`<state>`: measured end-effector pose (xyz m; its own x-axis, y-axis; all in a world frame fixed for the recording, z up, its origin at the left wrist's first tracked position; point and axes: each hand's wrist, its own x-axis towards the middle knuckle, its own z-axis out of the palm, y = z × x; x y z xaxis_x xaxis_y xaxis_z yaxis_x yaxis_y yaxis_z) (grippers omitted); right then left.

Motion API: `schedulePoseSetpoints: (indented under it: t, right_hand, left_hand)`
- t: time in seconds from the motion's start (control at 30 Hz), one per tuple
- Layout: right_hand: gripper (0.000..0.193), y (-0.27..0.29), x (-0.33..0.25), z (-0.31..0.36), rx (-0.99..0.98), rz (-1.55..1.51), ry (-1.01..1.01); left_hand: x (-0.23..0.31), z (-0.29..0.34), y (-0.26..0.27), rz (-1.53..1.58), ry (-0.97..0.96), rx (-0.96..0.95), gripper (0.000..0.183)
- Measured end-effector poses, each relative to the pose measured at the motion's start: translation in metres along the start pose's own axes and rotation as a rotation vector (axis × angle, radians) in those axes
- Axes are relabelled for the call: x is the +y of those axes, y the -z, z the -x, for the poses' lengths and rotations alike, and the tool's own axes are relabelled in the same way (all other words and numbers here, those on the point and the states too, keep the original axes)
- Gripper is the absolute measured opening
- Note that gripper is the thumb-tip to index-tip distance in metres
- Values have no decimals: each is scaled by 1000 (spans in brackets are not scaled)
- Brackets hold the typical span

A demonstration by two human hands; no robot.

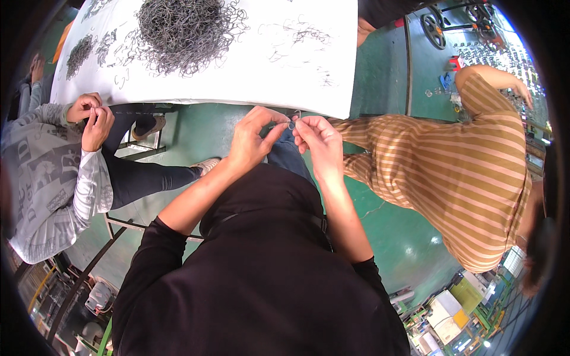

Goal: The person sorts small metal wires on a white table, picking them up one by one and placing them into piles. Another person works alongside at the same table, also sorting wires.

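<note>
Just off the near edge of the white table, my left hand [252,135] and my right hand [320,141] meet with thumbs and fingertips pinched. Between them is a small dark bent-wire piece; its round loop [291,125] shows at the left fingertips, and a thin hooked end rises above the right fingers. Whether this is one piece or two linked ones, I cannot tell. Beyond my hands, a large heap of similar dark bent-wire pieces [181,29] lies on the white tabletop [237,89].
Looser wire pieces [306,32] are scattered at the table's right, and a smaller pile [79,56] lies at its left. A seated co-worker [53,172] is close on my left, hands together. Another person in a striped outfit [451,184] is close on my right.
</note>
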<state>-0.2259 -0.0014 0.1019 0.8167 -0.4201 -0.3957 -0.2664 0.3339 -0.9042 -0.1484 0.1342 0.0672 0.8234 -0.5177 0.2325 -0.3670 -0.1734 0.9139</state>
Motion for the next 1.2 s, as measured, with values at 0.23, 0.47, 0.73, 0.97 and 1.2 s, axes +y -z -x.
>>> schedulePoseSetpoints:
  t: [0.23, 0.47, 0.73, 0.97, 1.2]
  right_hand:
    - [12, -2, 9, 4, 84, 25, 105]
    - [6, 3, 18, 4, 98, 225, 371]
    - [6, 29, 11, -2, 12, 504, 511]
    - [13, 42, -1, -12, -30, 575, 430]
    - [16, 49, 1, -19, -55, 540, 416]
  left_hand:
    - [-1, -2, -7, -22, -10, 15, 13]
    - [-10, -10, -6, -34, -111, -101, 16]
    - [-123, -194, -14, -400, -195, 128, 21]
    - [-186, -344, -53, -811, 69, -34, 53]
    - [-191, -309, -52, -880, -179, -276, 47]
